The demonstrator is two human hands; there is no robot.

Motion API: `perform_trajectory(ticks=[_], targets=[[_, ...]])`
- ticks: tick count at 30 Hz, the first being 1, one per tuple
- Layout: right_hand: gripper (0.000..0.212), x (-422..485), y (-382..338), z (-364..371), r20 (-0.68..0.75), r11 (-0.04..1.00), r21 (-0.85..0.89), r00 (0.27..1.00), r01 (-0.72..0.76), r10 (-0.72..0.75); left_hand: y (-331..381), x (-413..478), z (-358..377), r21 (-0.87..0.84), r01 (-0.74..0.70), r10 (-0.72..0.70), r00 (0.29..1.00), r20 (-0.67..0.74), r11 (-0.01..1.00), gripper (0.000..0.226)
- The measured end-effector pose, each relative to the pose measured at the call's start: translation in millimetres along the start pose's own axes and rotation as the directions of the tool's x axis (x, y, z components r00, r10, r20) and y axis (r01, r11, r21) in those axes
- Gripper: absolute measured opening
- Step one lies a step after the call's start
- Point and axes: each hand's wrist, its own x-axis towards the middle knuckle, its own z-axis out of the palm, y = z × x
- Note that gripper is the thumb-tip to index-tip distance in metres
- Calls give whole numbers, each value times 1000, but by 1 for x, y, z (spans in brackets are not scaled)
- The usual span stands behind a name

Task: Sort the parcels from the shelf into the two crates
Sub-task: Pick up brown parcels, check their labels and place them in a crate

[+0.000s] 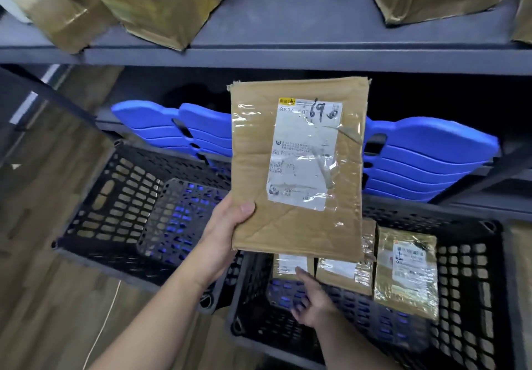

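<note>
left hand point(227, 225) grips the lower left corner of a flat brown parcel point(296, 225), thumb pressed on its front, holding it upright in the centre of the frame — its white label point(305, 153) faces the camera with "69" scrawled at the top. right hand point(311, 303), at the lower centre, grips nothing: its index finger is stretched out with the tip on a small parcel point(289, 264), the other fingers loosely curled. that small parcel stands in the right crate point(475, 283) at the lower right, beside a middle parcel point(345, 274) and a taped parcel point(406, 274). the left crate point(115, 211) sits just beside it, at the left centre. behind both, a blue plastic stack point(431, 153) lies on a lower shelf level — more brown parcels point(161, 1) sit on the grey shelf point(288, 24) along the top of the frame.
</note>
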Motion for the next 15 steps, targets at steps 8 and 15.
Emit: perform_trajectory(ticks=[8, 15], targets=[[25, 58, -7, 40, 97, 860, 506, 986, 65, -132, -6, 15, -9, -67, -2, 0, 999, -37, 998, 112], [18, 74, -1, 33, 144, 855, 514, 974, 75, -172, -12, 26, -2, -36, 13, -13, 1000, 3, 999, 106]])
